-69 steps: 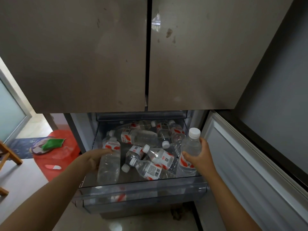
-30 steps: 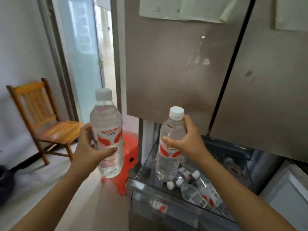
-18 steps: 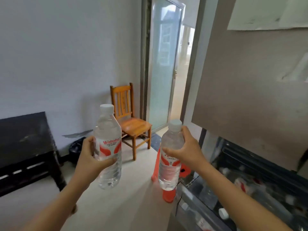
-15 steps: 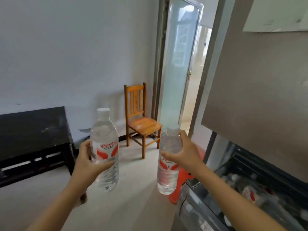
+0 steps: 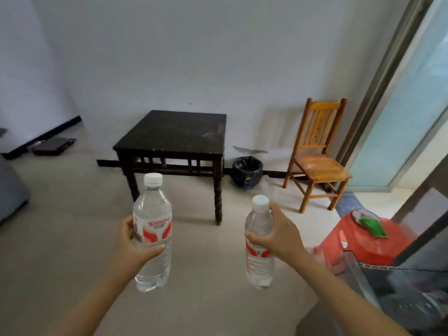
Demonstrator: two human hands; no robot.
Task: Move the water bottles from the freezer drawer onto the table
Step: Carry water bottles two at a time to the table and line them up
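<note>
My left hand (image 5: 132,243) grips a clear water bottle (image 5: 153,212) with a white cap and a red-and-white label, held upright. My right hand (image 5: 282,235) grips a second, similar bottle (image 5: 259,263) upright by its upper half. Both bottles hang in the air in front of me. A dark wooden table (image 5: 179,133) stands against the far wall, straight ahead and well beyond both bottles; its top is bare. The corner of the open freezer drawer (image 5: 397,289) shows at the lower right, its contents blurred.
A wooden chair (image 5: 317,156) stands right of the table, with a black bin (image 5: 247,172) between them. A red plastic stool (image 5: 363,241) with a green cloth on it sits beside the drawer. A glass door is at the right. Pale floor lies between me and the table.
Both hands lifted a bottle each out of the drawer. The view has swung left from the freezer to the table, which now sits straight ahead; the drawer has slid to the lower right.
</note>
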